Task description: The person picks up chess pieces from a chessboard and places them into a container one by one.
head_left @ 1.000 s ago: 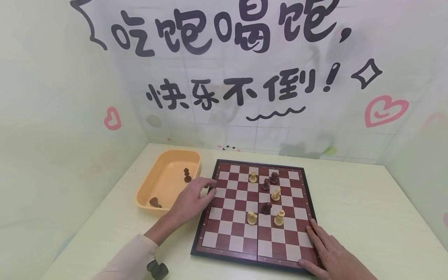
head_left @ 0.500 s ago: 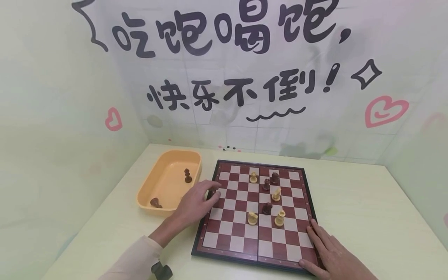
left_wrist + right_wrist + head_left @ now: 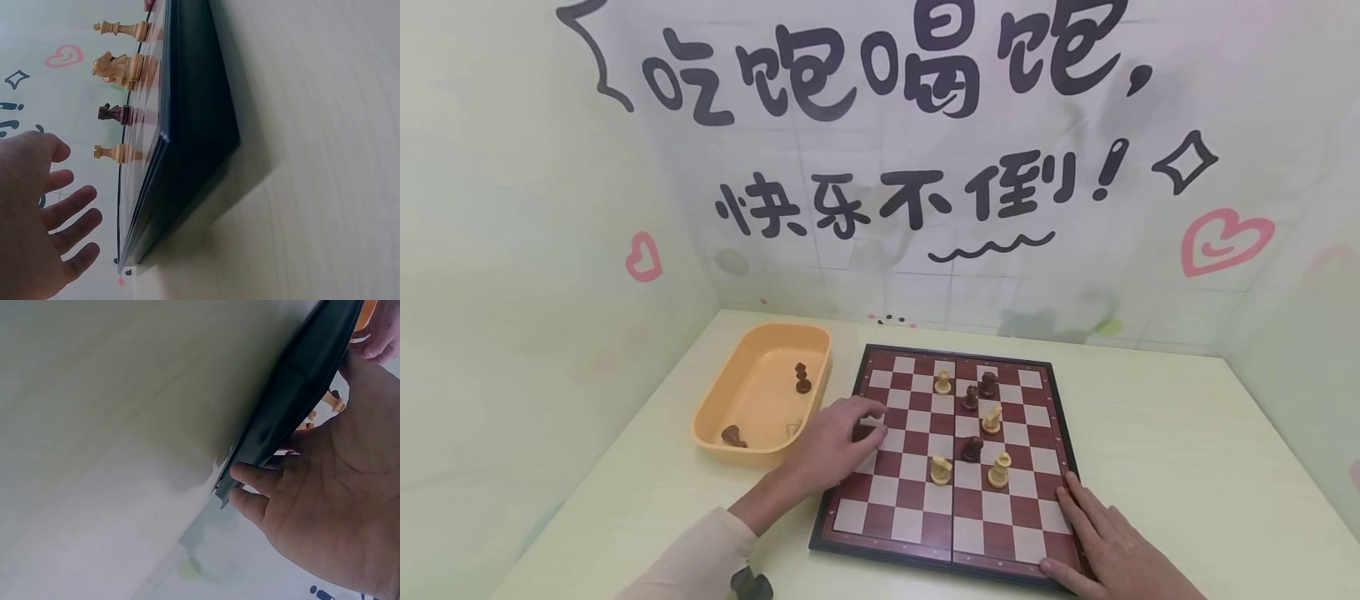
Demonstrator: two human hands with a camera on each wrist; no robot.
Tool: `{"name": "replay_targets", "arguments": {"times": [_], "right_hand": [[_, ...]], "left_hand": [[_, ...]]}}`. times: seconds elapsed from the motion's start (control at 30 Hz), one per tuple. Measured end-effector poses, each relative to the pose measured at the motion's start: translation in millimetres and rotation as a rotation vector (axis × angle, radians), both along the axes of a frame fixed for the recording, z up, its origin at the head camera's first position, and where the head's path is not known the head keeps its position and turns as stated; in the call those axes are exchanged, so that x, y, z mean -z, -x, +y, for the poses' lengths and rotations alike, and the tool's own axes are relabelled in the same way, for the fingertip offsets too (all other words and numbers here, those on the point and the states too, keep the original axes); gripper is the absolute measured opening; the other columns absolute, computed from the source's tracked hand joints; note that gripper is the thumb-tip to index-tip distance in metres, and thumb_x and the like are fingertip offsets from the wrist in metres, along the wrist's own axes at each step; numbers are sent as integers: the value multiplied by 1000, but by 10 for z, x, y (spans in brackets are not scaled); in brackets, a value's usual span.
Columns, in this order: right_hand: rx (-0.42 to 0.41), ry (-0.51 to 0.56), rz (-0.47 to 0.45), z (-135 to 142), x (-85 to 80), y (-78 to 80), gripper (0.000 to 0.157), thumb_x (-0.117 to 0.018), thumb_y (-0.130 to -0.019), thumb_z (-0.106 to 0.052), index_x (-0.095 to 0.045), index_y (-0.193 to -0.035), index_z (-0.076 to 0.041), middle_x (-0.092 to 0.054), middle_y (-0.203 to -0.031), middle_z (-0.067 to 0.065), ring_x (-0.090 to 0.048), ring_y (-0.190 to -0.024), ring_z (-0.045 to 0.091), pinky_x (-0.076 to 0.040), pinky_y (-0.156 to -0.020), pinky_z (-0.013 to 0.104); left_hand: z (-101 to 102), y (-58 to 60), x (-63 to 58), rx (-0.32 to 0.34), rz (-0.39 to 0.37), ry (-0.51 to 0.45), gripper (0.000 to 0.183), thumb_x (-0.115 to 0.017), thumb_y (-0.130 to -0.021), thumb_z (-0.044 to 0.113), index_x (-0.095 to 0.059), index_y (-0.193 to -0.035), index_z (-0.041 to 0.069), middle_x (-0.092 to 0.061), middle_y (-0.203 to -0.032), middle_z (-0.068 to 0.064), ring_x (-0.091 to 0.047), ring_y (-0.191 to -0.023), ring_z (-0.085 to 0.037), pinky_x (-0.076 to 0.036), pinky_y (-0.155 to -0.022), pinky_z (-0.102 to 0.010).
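Note:
A folding chessboard (image 3: 921, 521) lies on the table with several cream and dark chess pieces standing on it. Over its left edge hovers my left hand (image 3: 837, 443), fingers loosely bent and nothing held. The left wrist view shows those fingers spread apart, beyond a cream knight (image 3: 119, 69), a dark piece (image 3: 114, 114) and a cream rook (image 3: 111, 153). On the board's near right edge rests my right hand (image 3: 1116, 546), its fingers fairly straight along the rim. The right wrist view shows its fingertips (image 3: 253, 478) at the board's dark side.
Left of the board stands an orange tray (image 3: 752, 392). Inside it are an upright-looking dark piece (image 3: 802, 379), a toppled dark piece (image 3: 733, 436) and a partly hidden cream piece (image 3: 793, 427). A printed wall sheet (image 3: 880, 283) closes off the back.
My left hand has moved right from the board's left edge to over its left squares. A cream piece in the tray has come into view. The right hand stays put.

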State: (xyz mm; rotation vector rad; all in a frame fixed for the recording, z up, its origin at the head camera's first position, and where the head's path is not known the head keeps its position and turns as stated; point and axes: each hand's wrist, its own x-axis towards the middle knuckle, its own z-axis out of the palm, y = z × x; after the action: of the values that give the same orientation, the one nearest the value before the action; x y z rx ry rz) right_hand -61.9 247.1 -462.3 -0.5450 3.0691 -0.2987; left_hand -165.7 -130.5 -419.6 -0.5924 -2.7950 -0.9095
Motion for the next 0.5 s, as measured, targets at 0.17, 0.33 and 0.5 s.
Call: {"name": "replay_targets", "arguments": {"times": [0.17, 0.33, 0.5], "right_hand": [[6, -4, -32, -3, -12, 3, 99, -61, -87, -73, -46, -149, 3, -36, -156, 20, -53, -121, 31, -52, -90, 49], [7, -5, -44, -5, -19, 7, 99, -61, -87, -73, -45, -149, 3, -35, -157, 20, -53, -118, 29, -52, -88, 47], [15, -8, -70, -7, -17, 17, 100, -60, -87, -73, -44, -150, 3, -34, -157, 20, -54, -114, 28, -53, -86, 46]], "left_hand": [[37, -18, 12, 20, -22, 24, 33, -64, -100, 35, -68, -128, 18, -66, -128, 2, -58, -124, -22, -46, -103, -47], [73, -18, 39, 43, -36, 38, 33, -63, -101, 37, -68, -129, 20, -65, -131, 2, -55, -127, -22, -43, -106, -47], [99, -15, 53, 86, -16, 17, 31, -64, -99, 33, -69, -125, 17, -66, -130, 0, -56, -127, -23, -42, -107, -47]]}}
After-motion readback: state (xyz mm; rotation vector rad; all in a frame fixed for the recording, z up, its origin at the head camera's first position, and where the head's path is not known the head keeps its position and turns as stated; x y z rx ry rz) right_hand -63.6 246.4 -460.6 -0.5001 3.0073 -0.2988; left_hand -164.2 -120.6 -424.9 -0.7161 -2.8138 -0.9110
